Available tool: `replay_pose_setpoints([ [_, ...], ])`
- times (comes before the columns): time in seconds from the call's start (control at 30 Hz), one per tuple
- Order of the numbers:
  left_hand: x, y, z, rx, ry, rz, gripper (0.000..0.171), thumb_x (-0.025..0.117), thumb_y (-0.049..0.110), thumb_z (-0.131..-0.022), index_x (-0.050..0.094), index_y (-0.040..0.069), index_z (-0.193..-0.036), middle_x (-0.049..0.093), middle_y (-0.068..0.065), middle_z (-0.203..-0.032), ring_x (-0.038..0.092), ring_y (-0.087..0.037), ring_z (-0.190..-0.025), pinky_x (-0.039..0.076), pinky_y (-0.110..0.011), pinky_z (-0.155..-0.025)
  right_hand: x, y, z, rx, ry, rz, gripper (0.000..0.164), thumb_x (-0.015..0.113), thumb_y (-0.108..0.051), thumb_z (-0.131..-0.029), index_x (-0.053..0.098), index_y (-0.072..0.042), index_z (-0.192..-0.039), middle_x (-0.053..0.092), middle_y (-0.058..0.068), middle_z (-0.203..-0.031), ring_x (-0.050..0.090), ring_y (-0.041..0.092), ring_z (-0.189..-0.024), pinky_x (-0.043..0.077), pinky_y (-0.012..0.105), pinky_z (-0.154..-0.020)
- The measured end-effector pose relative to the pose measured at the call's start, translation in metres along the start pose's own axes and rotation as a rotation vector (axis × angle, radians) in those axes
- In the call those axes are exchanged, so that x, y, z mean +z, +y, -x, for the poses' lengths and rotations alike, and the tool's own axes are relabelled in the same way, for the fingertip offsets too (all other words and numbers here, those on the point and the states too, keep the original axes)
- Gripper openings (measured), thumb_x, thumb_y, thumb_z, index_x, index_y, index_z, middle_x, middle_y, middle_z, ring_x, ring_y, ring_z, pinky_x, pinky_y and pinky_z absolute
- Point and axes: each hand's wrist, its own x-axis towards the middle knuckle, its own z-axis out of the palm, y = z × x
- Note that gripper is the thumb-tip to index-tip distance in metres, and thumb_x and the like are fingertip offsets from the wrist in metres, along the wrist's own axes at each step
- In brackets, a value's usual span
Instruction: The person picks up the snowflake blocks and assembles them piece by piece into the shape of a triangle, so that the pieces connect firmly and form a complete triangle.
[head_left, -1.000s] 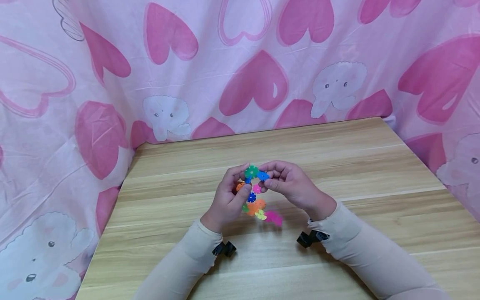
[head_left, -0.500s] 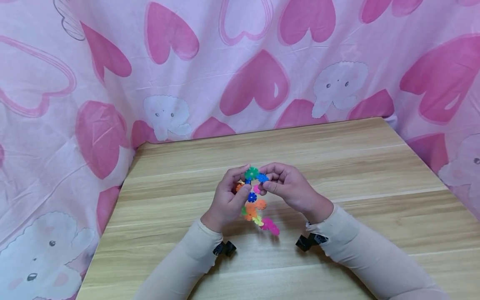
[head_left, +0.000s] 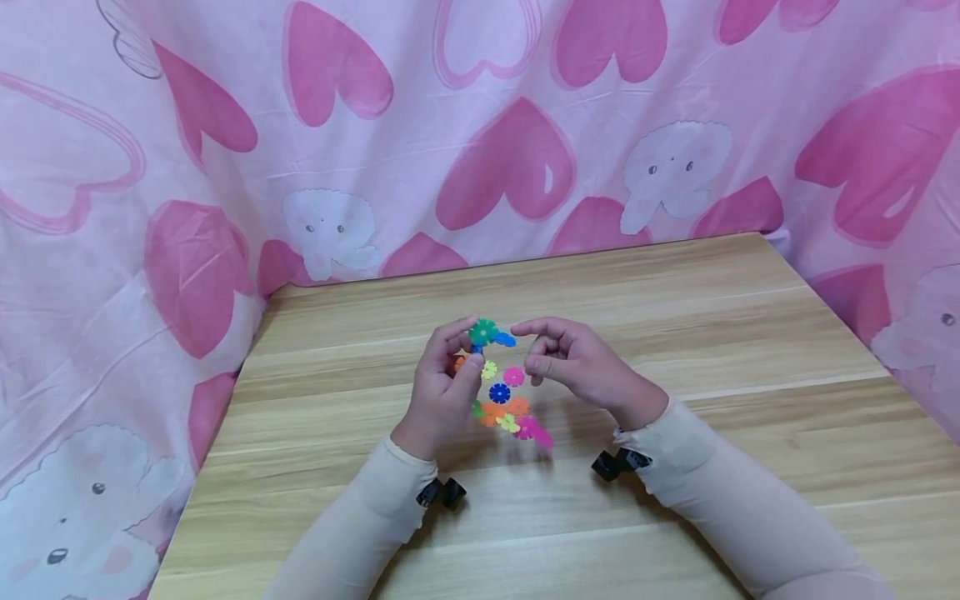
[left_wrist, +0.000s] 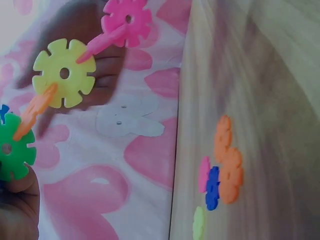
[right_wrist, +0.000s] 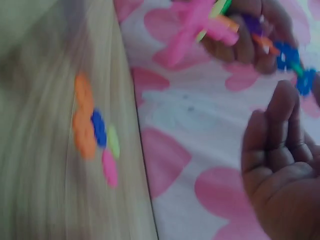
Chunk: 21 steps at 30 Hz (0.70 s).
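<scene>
My left hand (head_left: 441,396) pinches a linked chain of notched plastic discs. At its far end are a green disc (head_left: 483,332) and a blue disc (head_left: 506,340). The chain's other end hangs toward me, a yellow disc (left_wrist: 64,73) leading to pink discs (left_wrist: 128,19) in the left wrist view. My right hand (head_left: 588,367) holds nothing, its index fingertip close beside the blue disc and its thumb apart from it. In the right wrist view its fingers (right_wrist: 282,107) lie loosely bent just below the chain's blue end.
Loose discs lie on the wooden table (head_left: 322,467) beneath the chain: two orange (right_wrist: 84,135), one dark blue (head_left: 499,392), one pink (head_left: 513,377) and one yellow-green (head_left: 490,369). A pink heart-patterned curtain (head_left: 412,167) borders the table's back and sides.
My right hand has let go of the blue disc, its index finger and thumb now spread. My left hand has shifted slightly left with the chain, and the blue disc has tilted.
</scene>
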Motion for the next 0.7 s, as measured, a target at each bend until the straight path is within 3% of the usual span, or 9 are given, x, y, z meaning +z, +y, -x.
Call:
replay_pose_setpoints([
  [0.2, -0.003, 0.001, -0.005, 0.016, 0.165, 0.120, 0.042, 0.047, -0.001, -0.105, 0.042, 0.003, -0.146, 0.054, -0.004, -0.091, 0.042, -0.014, -0.048, 0.044, -0.023, -0.045, -0.010, 0.025, -0.009, 0.249, -0.038, 0.321, 0.029, 0.070, -0.013, -0.100, 0.071, -0.008, -0.129, 0.063, 0.009, -0.083, 0.055, 0.022, -0.070, 0.048, 0.029, -0.061],
  [0.3, -0.003, -0.001, -0.006, 0.045, 0.246, 0.171, 0.041, 0.045, 0.001, -0.105, 0.039, 0.002, -0.146, 0.053, -0.002, -0.090, 0.043, -0.014, -0.048, 0.044, -0.022, -0.046, -0.007, 0.034, -0.010, 0.333, -0.108, 0.412, 0.022, 0.072, -0.015, -0.099, 0.076, -0.014, -0.121, 0.062, 0.004, -0.082, 0.052, 0.019, -0.071, 0.045, 0.030, -0.063],
  [0.37, -0.003, 0.000, -0.006, 0.058, 0.286, 0.186, 0.041, 0.044, 0.003, -0.106, 0.038, 0.003, -0.147, 0.053, -0.001, -0.090, 0.044, -0.014, -0.050, 0.045, -0.021, -0.048, -0.003, 0.036, -0.009, 0.366, -0.161, 0.444, 0.016, 0.075, -0.015, -0.096, 0.077, -0.015, -0.113, 0.064, 0.002, -0.084, 0.053, 0.020, -0.075, 0.046, 0.032, -0.069],
  [0.47, -0.004, 0.001, -0.007, 0.066, 0.333, 0.190, 0.041, 0.044, 0.006, -0.107, 0.037, 0.004, -0.147, 0.053, -0.001, -0.091, 0.045, -0.013, -0.051, 0.046, -0.020, -0.049, 0.003, 0.035, -0.006, 0.424, -0.207, 0.462, 0.021, 0.081, -0.016, -0.092, 0.078, -0.018, -0.112, 0.068, 0.000, -0.092, 0.056, 0.021, -0.081, 0.048, 0.034, -0.077],
  [0.6, -0.004, 0.002, -0.006, 0.073, 0.359, 0.173, 0.042, 0.043, 0.007, -0.107, 0.034, 0.002, -0.147, 0.054, 0.000, -0.093, 0.047, -0.013, -0.053, 0.048, -0.019, -0.051, 0.009, 0.031, -0.003, 0.470, -0.223, 0.535, 0.034, 0.084, -0.018, -0.090, 0.077, -0.025, -0.122, 0.065, 0.001, -0.086, 0.052, 0.021, -0.074, 0.047, 0.035, -0.073],
  [0.7, -0.004, 0.001, -0.006, 0.080, 0.365, 0.167, 0.042, 0.044, 0.008, -0.107, 0.032, -0.001, -0.147, 0.053, 0.000, -0.093, 0.047, -0.012, -0.053, 0.048, -0.019, -0.051, 0.012, 0.028, -0.002, 0.469, -0.232, 0.590, 0.031, 0.083, -0.016, -0.091, 0.077, -0.025, -0.120, 0.064, 0.001, -0.085, 0.052, 0.022, -0.074, 0.047, 0.035, -0.073],
])
